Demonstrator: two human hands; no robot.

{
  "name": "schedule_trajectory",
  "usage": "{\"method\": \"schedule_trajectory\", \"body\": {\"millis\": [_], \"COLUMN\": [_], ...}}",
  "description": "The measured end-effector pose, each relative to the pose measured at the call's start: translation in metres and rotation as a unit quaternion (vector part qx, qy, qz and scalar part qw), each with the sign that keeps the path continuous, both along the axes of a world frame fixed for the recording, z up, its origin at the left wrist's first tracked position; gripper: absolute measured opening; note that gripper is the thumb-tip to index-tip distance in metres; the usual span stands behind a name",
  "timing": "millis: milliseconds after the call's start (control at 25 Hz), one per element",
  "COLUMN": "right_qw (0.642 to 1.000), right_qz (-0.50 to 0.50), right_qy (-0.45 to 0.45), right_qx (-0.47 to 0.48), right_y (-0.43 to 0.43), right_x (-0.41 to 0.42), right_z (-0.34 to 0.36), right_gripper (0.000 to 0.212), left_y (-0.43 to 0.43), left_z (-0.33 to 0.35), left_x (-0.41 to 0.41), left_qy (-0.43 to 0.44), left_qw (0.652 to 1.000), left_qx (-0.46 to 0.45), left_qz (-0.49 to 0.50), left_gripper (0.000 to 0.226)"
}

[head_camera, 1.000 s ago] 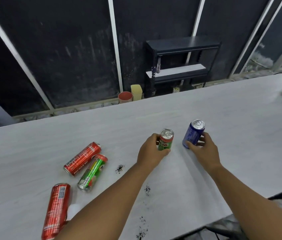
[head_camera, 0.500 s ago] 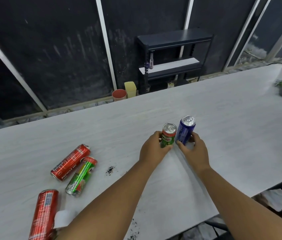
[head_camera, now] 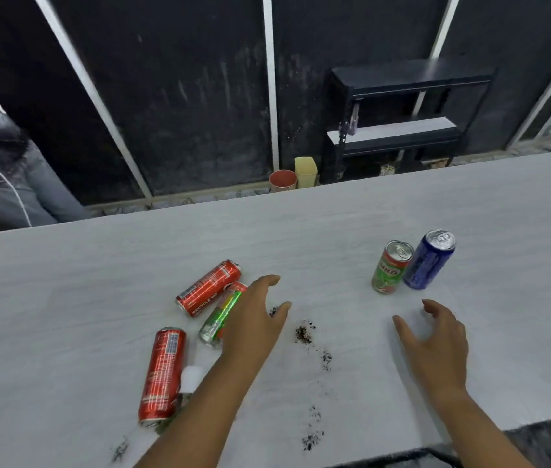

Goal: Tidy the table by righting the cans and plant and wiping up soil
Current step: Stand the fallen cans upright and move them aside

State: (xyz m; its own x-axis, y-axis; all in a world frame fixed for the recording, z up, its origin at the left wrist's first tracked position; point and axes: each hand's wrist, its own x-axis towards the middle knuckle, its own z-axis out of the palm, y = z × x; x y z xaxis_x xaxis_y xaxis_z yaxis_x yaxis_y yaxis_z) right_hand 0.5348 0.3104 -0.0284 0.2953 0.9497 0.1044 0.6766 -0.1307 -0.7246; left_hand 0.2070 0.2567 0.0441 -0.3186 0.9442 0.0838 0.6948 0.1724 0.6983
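A green Milo can (head_camera: 391, 267) and a blue can (head_camera: 429, 259) stand upright side by side on the white table (head_camera: 98, 285). Three cans lie on their sides at the left: a red can (head_camera: 208, 287), a green-and-red can (head_camera: 220, 315) and a longer red can (head_camera: 163, 370). My left hand (head_camera: 254, 319) is open over the table, right beside the green-and-red can. My right hand (head_camera: 436, 342) is open below the upright cans, holding nothing. Dark soil (head_camera: 303, 333) is scattered in patches between my arms.
A small white object (head_camera: 191, 379) lies by the long red can. Behind the table stand a red cup (head_camera: 282, 180), a yellow container (head_camera: 306, 171) and a black shelf unit (head_camera: 399, 119). A person in jeans (head_camera: 14, 177) stands at far left.
Both hands have let go of the upright green and blue cans. My left hand has moved left to the lying cans, and my right hand has drawn back. The view has shifted left.
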Motion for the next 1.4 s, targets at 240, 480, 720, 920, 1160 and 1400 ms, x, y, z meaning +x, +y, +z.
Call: {"method": "schedule_trajectory", "body": {"millis": [240, 480, 720, 920, 1160, 1400], "right_qw": [0.999, 0.987, 0.968, 0.961, 0.961, 0.964], "right_qz": [0.041, 0.156, 0.239, 0.244, 0.216, 0.198], "right_qy": [-0.007, 0.046, 0.065, 0.058, 0.014, 0.11], "right_qx": [-0.017, -0.008, -0.034, -0.119, -0.175, -0.139], "right_y": [-0.02, -0.037, -0.045, -0.043, -0.043, -0.051], "right_x": [-0.067, -0.164, -0.252, -0.3, -0.326, -0.322], "right_z": [0.02, 0.037, 0.047, 0.052, 0.053, 0.055], "right_gripper": [0.059, 0.047, 0.05, 0.084, 0.091, 0.08], "left_y": [-0.033, -0.058, -0.093, -0.118, -0.133, -0.138], "left_z": [0.02, 0.019, 0.003, -0.012, -0.019, -0.013], "left_x": [-0.096, -0.145, -0.178, -0.191, -0.186, -0.179], "left_qy": [-0.018, -0.027, -0.06, -0.129, -0.172, -0.161], "left_qw": [0.995, 0.991, 0.984, 0.971, 0.959, 0.959], "left_qx": [0.003, -0.014, -0.07, -0.137, -0.192, -0.208], "left_qz": [0.1, 0.13, 0.152, 0.146, 0.116, 0.105], "left_gripper": [0.047, 0.052, 0.058, 0.07, 0.088, 0.093]}}
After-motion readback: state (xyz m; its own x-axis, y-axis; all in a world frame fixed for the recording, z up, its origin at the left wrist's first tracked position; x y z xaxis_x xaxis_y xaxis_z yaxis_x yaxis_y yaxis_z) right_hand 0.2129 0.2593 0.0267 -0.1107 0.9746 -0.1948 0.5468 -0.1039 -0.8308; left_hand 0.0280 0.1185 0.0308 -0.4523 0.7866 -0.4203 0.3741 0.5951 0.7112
